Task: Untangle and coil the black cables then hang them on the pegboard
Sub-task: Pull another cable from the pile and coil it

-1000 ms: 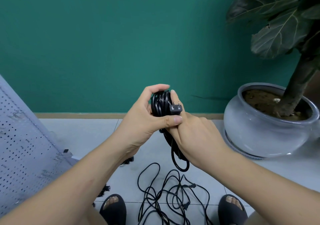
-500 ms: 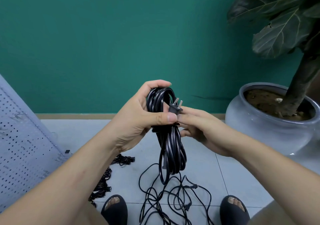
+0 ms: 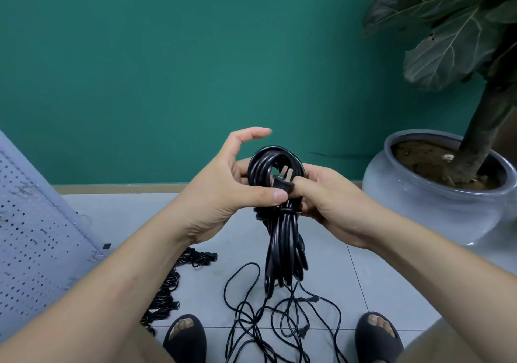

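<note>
A coiled black power cable (image 3: 282, 239) hangs upright in front of me, bound by a wrap of its own cord near the top. Its plug (image 3: 284, 182) pokes out through the upper loop. My left hand (image 3: 226, 192) pinches the coil just below the loop with thumb and fingers, the index finger lifted above it. My right hand (image 3: 330, 200) holds the coil from the right, thumb pressing on the plug. A thin tangled black cable (image 3: 268, 320) lies on the floor below. The grey pegboard (image 3: 33, 223) leans at the far left.
Bundled black cables (image 3: 173, 281) lie on the tiles beside the pegboard. A large grey pot with a plant (image 3: 436, 192) stands at the right against the green wall. My two feet in dark slippers (image 3: 186, 337) flank the tangled cable.
The coil has turned so its top loop faces me. My right hand shifted from fingertips at the plug to gripping the coil with the thumb on the plug. My left index finger lifted.
</note>
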Motion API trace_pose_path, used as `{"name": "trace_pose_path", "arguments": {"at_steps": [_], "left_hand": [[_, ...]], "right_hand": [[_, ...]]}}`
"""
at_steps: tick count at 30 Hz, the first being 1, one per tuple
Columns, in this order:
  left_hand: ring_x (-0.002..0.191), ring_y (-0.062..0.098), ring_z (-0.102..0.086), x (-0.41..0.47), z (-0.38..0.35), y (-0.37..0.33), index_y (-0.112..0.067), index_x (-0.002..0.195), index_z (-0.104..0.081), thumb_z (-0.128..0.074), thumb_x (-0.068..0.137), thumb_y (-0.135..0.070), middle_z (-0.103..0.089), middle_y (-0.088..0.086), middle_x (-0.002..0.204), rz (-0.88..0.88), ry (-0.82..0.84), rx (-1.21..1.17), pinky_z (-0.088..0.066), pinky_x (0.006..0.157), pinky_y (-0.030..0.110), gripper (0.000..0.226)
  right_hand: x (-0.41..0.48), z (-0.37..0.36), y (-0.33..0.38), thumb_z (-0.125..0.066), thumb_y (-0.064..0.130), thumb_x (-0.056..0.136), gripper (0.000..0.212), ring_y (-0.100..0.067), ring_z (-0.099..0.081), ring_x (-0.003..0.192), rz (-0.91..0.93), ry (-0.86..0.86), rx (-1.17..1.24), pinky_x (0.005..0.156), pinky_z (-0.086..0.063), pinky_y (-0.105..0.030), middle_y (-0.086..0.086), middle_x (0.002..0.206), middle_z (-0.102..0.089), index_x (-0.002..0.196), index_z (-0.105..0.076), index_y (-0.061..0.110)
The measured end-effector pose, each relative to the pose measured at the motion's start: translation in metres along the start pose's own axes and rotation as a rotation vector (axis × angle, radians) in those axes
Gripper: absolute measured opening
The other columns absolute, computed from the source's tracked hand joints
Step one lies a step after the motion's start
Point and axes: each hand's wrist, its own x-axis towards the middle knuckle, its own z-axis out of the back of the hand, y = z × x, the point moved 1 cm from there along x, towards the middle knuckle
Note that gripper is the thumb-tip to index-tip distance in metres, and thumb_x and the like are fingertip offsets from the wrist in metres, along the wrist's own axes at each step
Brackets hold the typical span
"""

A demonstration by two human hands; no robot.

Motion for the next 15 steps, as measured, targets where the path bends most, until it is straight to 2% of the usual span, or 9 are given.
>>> {"name": "trace_pose_path", "arguments": {"at_steps": [2,4,6,8,10,12,15], "left_hand": [[0.093,0.032,-0.070,0.000,0.001,0.000,-0.037,0.148,-0.043,-0.084,0.077,0.006,-0.075,0.020,0.112,0.005,0.009,0.023,-0.058,0.084,0.035,0.093],[0.091,0.031,-0.070,0.000,0.003,0.000,-0.037,0.147,-0.043,-0.085,0.078,0.006,-0.074,0.022,0.113,0.003,0.007,0.045,-0.057,0.079,0.032,0.092],[0.093,0.030,-0.070,0.001,0.005,-0.001,-0.036,0.146,-0.042,-0.086,0.079,0.010,-0.074,0.024,0.117,-0.005,-0.003,0.091,-0.059,0.081,0.036,0.092],[0.092,0.030,-0.070,0.003,0.004,-0.001,-0.033,0.143,-0.041,-0.084,0.081,0.013,-0.075,0.023,0.115,-0.015,-0.025,0.133,-0.061,0.088,0.042,0.088],[0.083,0.027,-0.068,0.005,0.003,0.000,-0.030,0.139,-0.041,-0.082,0.082,0.013,-0.075,0.018,0.102,-0.027,-0.052,0.137,-0.060,0.082,0.039,0.083],[0.076,0.023,-0.065,0.007,0.003,-0.001,-0.027,0.135,-0.040,-0.084,0.080,0.014,-0.072,0.014,0.094,-0.040,-0.074,0.104,-0.058,0.073,0.033,0.081],[0.076,0.022,-0.064,0.010,0.004,-0.003,-0.027,0.131,-0.040,-0.085,0.078,0.007,-0.068,0.013,0.092,-0.040,-0.097,0.083,-0.059,0.077,0.033,0.078]], "right_hand": [[-0.001,-0.002,0.003,-0.056,0.005,0.100,0.021,-0.023,-0.070,0.081,-0.009,-0.005,-0.043,0.069,-0.040,-0.035,-0.007,0.088,-0.077,0.117,-0.059,-0.007],[-0.001,-0.003,0.004,-0.061,0.012,0.092,0.033,-0.023,-0.061,0.074,-0.017,-0.055,-0.069,0.060,-0.038,-0.030,-0.017,0.089,-0.072,0.117,-0.057,-0.008],[0.001,-0.001,0.005,-0.065,0.010,0.090,0.034,-0.019,-0.051,0.065,0.001,-0.150,-0.072,0.058,-0.038,-0.031,-0.026,0.085,-0.060,0.114,-0.055,-0.010],[0.002,0.001,0.004,-0.070,0.008,0.088,0.031,-0.018,-0.054,0.061,0.048,-0.229,-0.081,0.056,-0.040,-0.032,-0.017,0.079,-0.057,0.108,-0.054,-0.010],[0.002,0.000,0.005,-0.072,0.014,0.079,0.037,-0.022,-0.055,0.062,0.076,-0.261,-0.071,0.053,-0.042,-0.031,-0.013,0.076,-0.056,0.103,-0.054,-0.009],[0.000,-0.002,0.007,-0.071,0.016,0.075,0.032,-0.024,-0.053,0.062,0.102,-0.288,-0.051,0.051,-0.042,-0.032,-0.013,0.073,-0.055,0.096,-0.055,-0.003],[-0.001,-0.004,0.010,-0.072,0.018,0.073,0.021,-0.022,-0.051,0.061,0.140,-0.371,-0.094,0.050,-0.042,-0.034,-0.007,0.067,-0.054,0.088,-0.058,0.010]]}}
